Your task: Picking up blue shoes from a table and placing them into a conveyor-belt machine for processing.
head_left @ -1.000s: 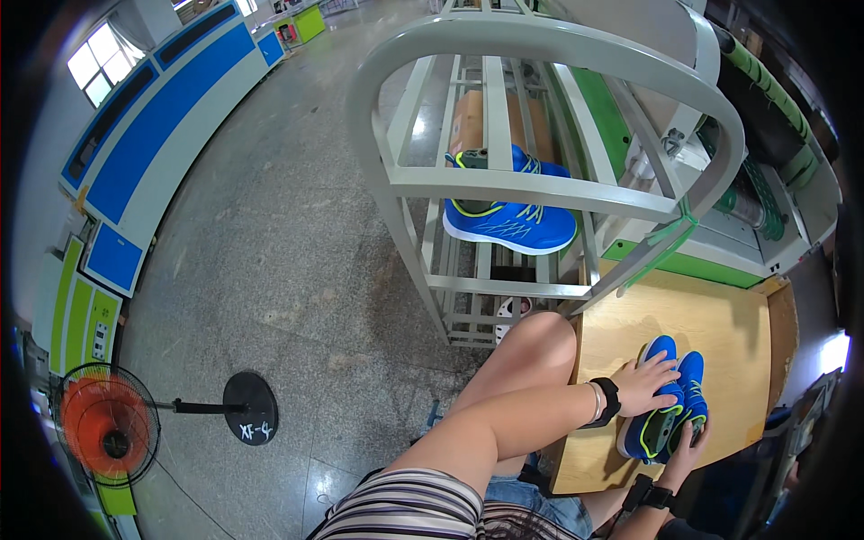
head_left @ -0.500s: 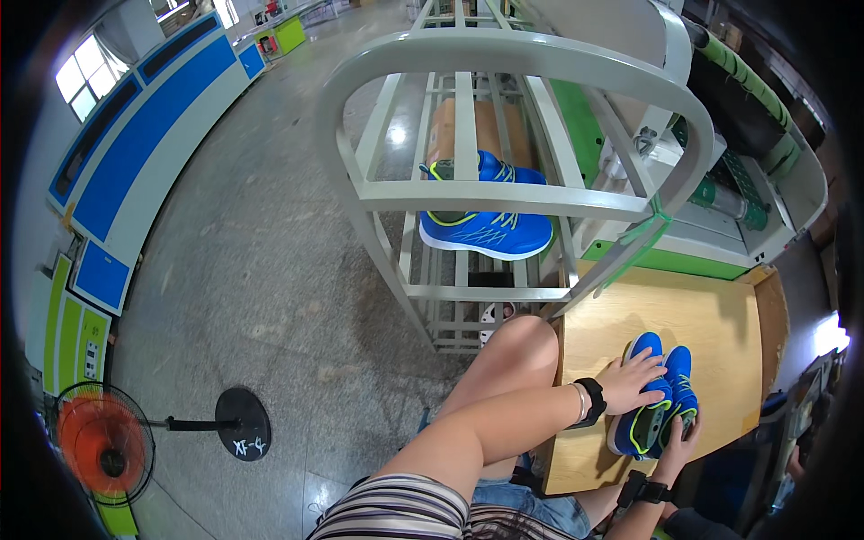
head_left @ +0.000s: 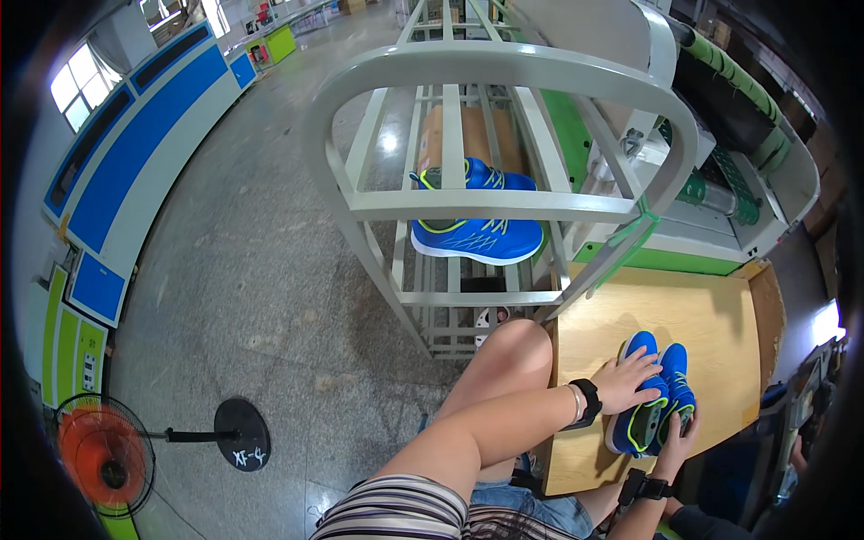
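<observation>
A pair of blue sneakers with yellow-green trim and dark insides stands side by side on a light wooden table, toes pointing away from me. My left hand [head_left: 625,382] lies across the upper of the left sneaker [head_left: 637,432], fingers stretched and spread over its lace area. At the heel of the right sneaker [head_left: 680,387], my right hand [head_left: 675,443] has its thumb and fingers round the collar. Both sneakers rest on the tabletop [head_left: 630,301], and part of each upper is covered by my hands.
Ahead stands a grey metal rack [head_left: 504,209] holding more blue sneakers [head_left: 481,241]. A green-and-white machine [head_left: 711,229] adjoins the table's far side. On the floor at left is a fan [head_left: 108,454] with a round black base [head_left: 242,434]. A blue-and-white cabinet [head_left: 148,148] runs along the left.
The view has shifted slightly, so the rack appears a little lower and further left. My hands keep their places on the sneakers.
</observation>
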`<action>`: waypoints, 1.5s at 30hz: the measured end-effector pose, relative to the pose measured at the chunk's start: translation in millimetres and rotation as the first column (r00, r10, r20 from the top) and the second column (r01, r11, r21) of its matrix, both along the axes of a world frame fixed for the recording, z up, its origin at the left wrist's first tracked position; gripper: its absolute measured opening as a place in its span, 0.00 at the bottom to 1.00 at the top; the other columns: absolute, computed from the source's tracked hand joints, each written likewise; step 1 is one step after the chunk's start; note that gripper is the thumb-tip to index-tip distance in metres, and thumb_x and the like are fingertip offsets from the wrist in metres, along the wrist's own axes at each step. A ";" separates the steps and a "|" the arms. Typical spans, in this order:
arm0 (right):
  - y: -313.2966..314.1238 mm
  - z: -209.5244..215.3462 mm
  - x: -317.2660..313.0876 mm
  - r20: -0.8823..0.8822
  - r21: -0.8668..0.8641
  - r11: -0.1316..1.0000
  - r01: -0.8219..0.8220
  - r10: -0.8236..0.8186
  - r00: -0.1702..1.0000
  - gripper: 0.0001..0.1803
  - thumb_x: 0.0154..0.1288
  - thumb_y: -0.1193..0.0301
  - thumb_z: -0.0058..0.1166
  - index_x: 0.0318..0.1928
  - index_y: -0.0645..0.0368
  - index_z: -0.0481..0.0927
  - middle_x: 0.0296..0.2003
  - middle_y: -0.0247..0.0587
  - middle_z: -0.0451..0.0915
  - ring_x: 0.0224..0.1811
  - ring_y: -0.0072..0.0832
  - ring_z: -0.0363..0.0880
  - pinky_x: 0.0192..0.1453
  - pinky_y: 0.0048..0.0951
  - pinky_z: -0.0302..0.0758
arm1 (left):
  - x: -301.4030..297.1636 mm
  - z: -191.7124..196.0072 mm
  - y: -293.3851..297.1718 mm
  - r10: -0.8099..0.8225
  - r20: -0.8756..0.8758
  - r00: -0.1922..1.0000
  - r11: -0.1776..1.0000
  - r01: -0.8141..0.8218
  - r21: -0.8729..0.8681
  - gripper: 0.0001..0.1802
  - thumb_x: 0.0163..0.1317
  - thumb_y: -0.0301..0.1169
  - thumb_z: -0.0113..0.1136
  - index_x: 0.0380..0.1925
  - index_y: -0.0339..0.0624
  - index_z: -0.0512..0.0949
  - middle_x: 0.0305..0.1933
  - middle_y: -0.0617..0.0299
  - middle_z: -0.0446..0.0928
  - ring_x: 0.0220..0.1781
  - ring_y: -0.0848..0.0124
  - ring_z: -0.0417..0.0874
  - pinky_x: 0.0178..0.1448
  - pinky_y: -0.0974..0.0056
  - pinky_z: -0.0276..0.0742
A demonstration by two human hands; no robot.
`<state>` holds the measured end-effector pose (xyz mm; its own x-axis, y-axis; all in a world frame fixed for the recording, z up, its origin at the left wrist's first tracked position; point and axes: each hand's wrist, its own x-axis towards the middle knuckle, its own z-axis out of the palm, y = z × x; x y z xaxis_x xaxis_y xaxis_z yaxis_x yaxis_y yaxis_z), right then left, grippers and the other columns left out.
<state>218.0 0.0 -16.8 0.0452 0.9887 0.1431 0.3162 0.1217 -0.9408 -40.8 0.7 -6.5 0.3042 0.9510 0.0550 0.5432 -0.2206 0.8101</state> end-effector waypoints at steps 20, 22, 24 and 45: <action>-4.1 8.5 -8.8 0.002 -0.015 1.000 0.004 -0.004 1.000 0.31 0.72 0.75 0.54 0.73 0.60 0.63 0.64 0.50 0.71 0.65 0.36 0.71 0.71 0.34 0.64 | -0.2 -0.6 -0.6 0.001 -0.002 1.000 1.000 -0.001 0.016 0.38 0.74 0.60 0.43 0.74 0.47 0.61 0.81 0.52 0.53 0.85 0.53 0.44 0.76 0.41 0.53; -2.2 6.7 -7.3 -0.001 -0.016 1.000 0.001 -0.001 1.000 0.31 0.72 0.75 0.54 0.73 0.60 0.63 0.64 0.50 0.71 0.65 0.35 0.71 0.71 0.34 0.64 | 2.1 -4.9 0.4 0.014 -0.007 1.000 0.999 -0.014 0.034 0.38 0.74 0.59 0.43 0.74 0.47 0.61 0.80 0.52 0.54 0.84 0.53 0.44 0.76 0.41 0.54; -1.7 4.7 -3.8 -0.007 -0.018 1.000 0.004 -0.005 1.000 0.31 0.72 0.75 0.54 0.73 0.59 0.63 0.64 0.50 0.72 0.65 0.35 0.71 0.71 0.33 0.64 | 2.7 -3.4 0.0 0.010 -0.008 1.000 0.999 -0.009 0.042 0.38 0.74 0.59 0.44 0.73 0.47 0.62 0.80 0.52 0.54 0.84 0.53 0.45 0.75 0.41 0.55; -5.8 7.6 -7.4 0.026 0.001 1.000 0.004 -0.005 1.000 0.30 0.73 0.73 0.53 0.73 0.61 0.63 0.67 0.48 0.69 0.68 0.35 0.69 0.74 0.35 0.62 | 1.0 -2.8 2.5 -0.008 0.017 1.000 1.000 0.008 0.011 0.38 0.73 0.59 0.47 0.74 0.49 0.61 0.81 0.51 0.53 0.84 0.50 0.43 0.77 0.38 0.49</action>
